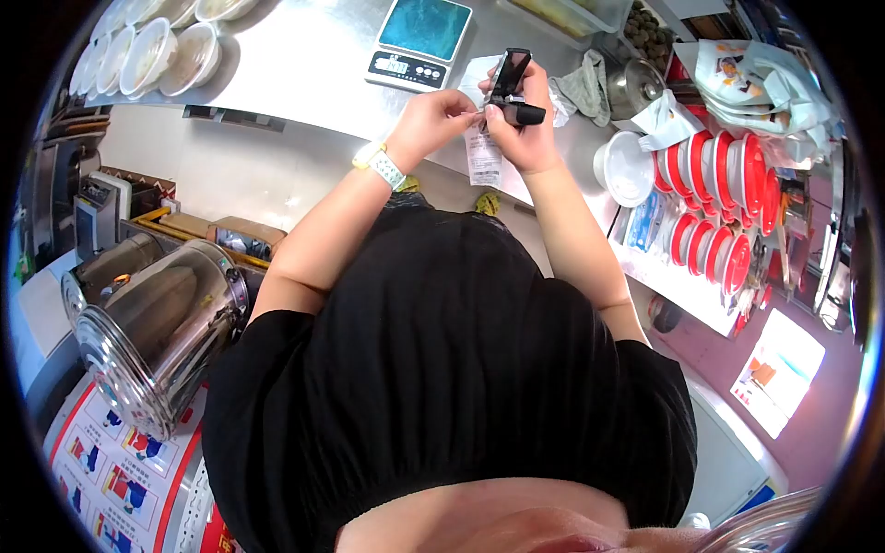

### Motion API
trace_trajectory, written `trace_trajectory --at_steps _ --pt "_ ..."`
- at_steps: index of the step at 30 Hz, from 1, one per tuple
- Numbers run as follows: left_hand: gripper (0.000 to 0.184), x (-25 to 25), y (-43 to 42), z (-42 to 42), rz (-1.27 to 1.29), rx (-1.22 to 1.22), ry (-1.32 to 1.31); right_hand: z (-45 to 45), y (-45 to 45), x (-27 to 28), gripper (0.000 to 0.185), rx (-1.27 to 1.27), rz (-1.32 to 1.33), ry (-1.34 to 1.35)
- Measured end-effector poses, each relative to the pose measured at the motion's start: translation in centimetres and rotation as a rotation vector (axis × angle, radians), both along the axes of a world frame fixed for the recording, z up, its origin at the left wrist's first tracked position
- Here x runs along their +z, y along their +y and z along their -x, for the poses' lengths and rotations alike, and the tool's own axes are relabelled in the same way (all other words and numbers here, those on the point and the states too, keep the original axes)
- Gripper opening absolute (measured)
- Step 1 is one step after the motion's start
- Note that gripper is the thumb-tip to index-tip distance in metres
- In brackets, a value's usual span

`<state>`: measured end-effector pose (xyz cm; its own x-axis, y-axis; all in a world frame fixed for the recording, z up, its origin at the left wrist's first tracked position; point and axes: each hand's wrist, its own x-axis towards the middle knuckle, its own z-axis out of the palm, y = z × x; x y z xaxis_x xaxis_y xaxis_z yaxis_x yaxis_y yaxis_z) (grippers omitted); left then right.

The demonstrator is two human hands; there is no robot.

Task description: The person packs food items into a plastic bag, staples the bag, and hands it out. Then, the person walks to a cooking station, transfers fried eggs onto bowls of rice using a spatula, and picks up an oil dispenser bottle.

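Note:
My right hand (pixel 530 129) is closed around a black stapler (pixel 507 78), whose jaws spread apart over the counter's front edge. A printed receipt (pixel 483 158) hangs below the stapler. At its upper end, my left hand (pixel 433 124) pinches with thumb and finger close to the stapler; the receipt's top edge seems to be in that pinch. Behind the stapler, a whitish sheet or bag (pixel 476 76) lies on the counter, partly hidden by my right hand. A digital kitchen scale (pixel 419 41) with a blue top stands beyond my left hand.
Several white bowls (pixel 192 60) stand at the counter's far left. To the right are a grey cloth (pixel 584 88), a white bowl (pixel 627 169), stacked red-and-white lids or containers (pixel 714 170) and plastic bags (pixel 751 83). Large steel pots (pixel 171 313) stand at my left side.

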<state>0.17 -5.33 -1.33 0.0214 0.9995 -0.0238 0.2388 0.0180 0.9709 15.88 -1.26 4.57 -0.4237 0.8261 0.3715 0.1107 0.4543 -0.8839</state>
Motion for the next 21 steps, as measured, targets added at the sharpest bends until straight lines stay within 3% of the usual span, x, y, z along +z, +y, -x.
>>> trace_trajectory --at_steps 9,13,14,18,21 --pt "0.016 0.8 0.1 0.4 -0.009 0.005 0.064 1.1 0.8 -1.1 0.055 -0.109 0.037 -0.020" --pt "0.016 0.4 0.4 0.6 -0.010 -0.009 0.083 2.0 1.6 -2.1 0.041 -0.291 -0.065 0.034" --pt "0.016 0.1 0.5 0.6 -0.013 -0.018 0.040 1.5 1.6 -1.9 0.027 -0.283 -0.099 -0.086" --pt "0.017 0.2 0.6 0.6 -0.003 -0.051 0.037 1.1 1.6 -1.6 0.024 -0.240 -0.082 -0.061" --pt "0.019 0.2 0.5 0.5 0.023 -0.057 0.018 1.0 1.2 -1.9 0.038 -0.197 0.182 0.248"
